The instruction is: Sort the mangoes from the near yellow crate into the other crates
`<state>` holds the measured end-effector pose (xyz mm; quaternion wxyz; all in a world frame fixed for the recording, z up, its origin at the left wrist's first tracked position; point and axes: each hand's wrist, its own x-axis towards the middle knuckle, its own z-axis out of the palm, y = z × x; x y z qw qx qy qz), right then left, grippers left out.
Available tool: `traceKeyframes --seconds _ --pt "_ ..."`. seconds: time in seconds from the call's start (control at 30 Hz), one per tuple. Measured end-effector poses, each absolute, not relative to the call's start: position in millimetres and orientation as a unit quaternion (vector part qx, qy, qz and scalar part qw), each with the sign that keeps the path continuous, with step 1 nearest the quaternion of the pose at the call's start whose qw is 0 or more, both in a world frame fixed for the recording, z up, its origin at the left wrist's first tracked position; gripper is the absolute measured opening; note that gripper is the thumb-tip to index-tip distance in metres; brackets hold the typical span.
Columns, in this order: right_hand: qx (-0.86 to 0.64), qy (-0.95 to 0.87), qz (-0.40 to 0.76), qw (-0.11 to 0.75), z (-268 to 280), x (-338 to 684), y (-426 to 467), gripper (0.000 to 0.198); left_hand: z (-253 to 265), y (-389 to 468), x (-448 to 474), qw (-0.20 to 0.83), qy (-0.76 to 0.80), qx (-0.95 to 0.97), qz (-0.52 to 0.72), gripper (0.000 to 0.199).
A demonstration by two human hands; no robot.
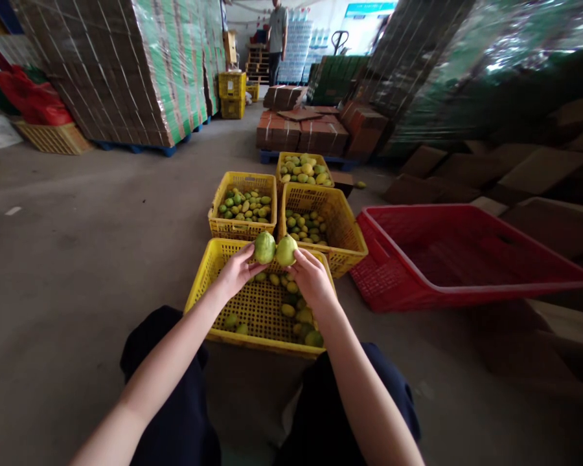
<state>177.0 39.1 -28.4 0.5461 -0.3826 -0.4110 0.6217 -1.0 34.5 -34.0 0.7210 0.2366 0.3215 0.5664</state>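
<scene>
Over the nearest yellow crate, my left hand is closed around a green lemon with a bumpy skin. Close beside it, my right hand grips a smoother yellow-green lemon. The two fruits are held side by side at about the same height. Several smaller lemons lie along the right side and far end of the crate below, and a few sit at its near left corner. Fingers on the far side of both fruits are partly hidden.
Beyond stand a left yellow crate, a right yellow crate and a far yellow crate, all holding lemons. A red crate is at the right. Flattened cartons and wrapped pallet stacks flank the floor; a person stands far back.
</scene>
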Motion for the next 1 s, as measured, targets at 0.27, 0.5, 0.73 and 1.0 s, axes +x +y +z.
traceKeyframes --seconds 0.27,0.5,0.73,1.0 --pt "-0.381 -0.4 0.627 0.549 -27 168 35 0.044 -32 35 1 0.674 0.383 0.306 0.553 0.04" --pt "-0.37 -0.437 0.615 0.542 -23 164 28 0.048 -27 28 6 0.652 0.344 0.363 0.57 0.053" --pt "-0.387 -0.408 0.591 0.578 -28 171 35 0.048 -23 29 3 0.661 0.359 0.361 0.552 0.057" --pt "-0.393 -0.377 0.625 0.559 -29 177 37 0.048 -31 32 0 0.647 0.364 0.294 0.602 0.038"
